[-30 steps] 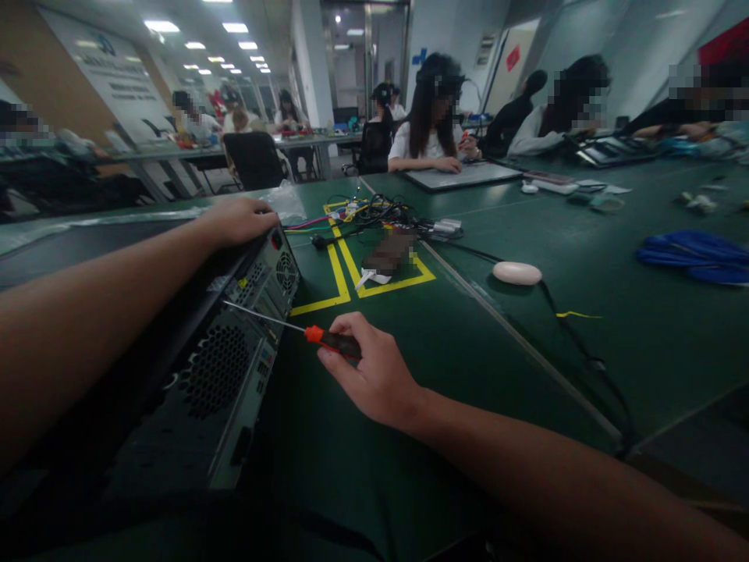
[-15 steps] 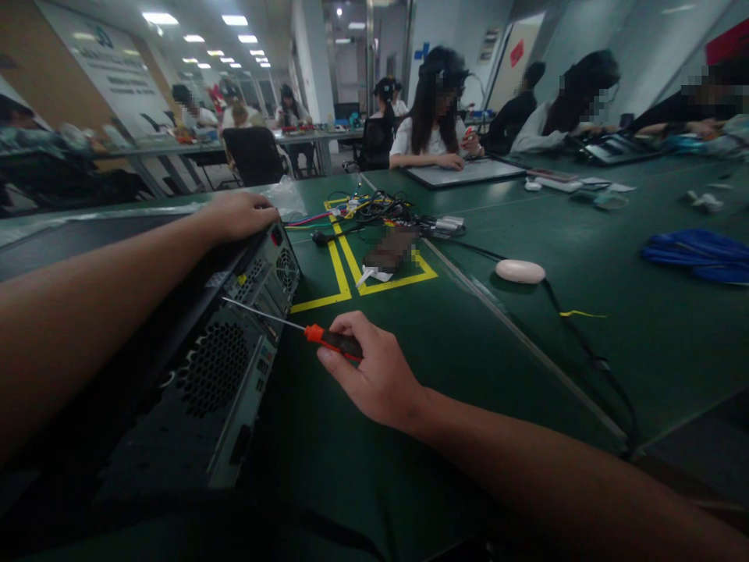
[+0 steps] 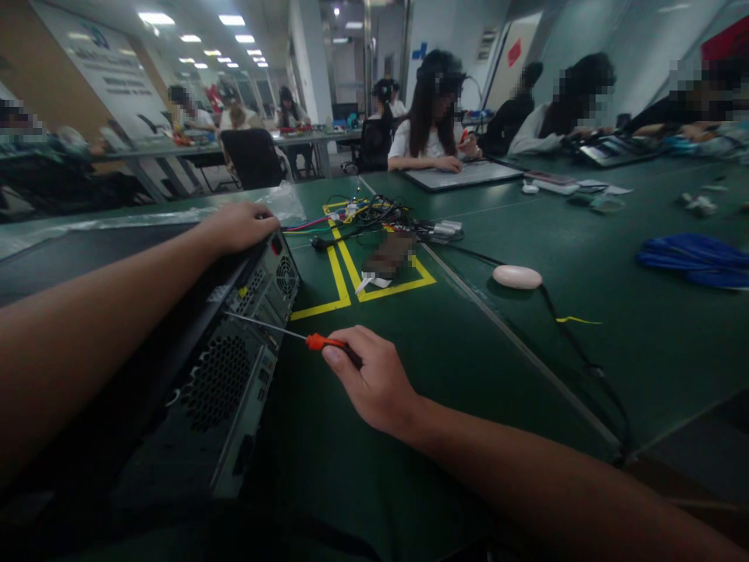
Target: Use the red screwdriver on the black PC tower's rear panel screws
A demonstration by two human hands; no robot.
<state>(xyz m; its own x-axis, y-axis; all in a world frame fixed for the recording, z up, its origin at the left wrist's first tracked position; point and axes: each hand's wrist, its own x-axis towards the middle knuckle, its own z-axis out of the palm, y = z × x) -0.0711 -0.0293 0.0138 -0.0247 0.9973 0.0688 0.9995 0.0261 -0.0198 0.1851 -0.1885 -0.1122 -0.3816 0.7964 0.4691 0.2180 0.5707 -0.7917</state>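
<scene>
A dark desktop computer case [image 3: 169, 367] lies on its side at the left, its metal back panel facing right. My left hand [image 3: 243, 225] grips the far top corner of the case, fingers bent over the edge and partly hidden. In my right hand [image 3: 378, 378] is a screwdriver [image 3: 316, 342], its orange and black handle held between thumb and curled fingers. The long thin shaft points left, and its tip meets the back panel near the upper edge, above the honeycomb vent [image 3: 216, 382]. Whether a screw sits under the tip is too small to tell.
Beyond the case lies a tangle of cables [image 3: 380, 211] by yellow tape [image 3: 345, 273] and a dark phone-like object [image 3: 389, 254]. A pale oval case [image 3: 517, 276], a black cord [image 3: 579, 359] and a blue bundle [image 3: 693, 259] are rightward. A person [image 3: 436, 117] works across the table.
The screwdriver tip has shifted slightly down and right against the panel, and my right hand has turned a little around the handle. My left hand stays on the case.
</scene>
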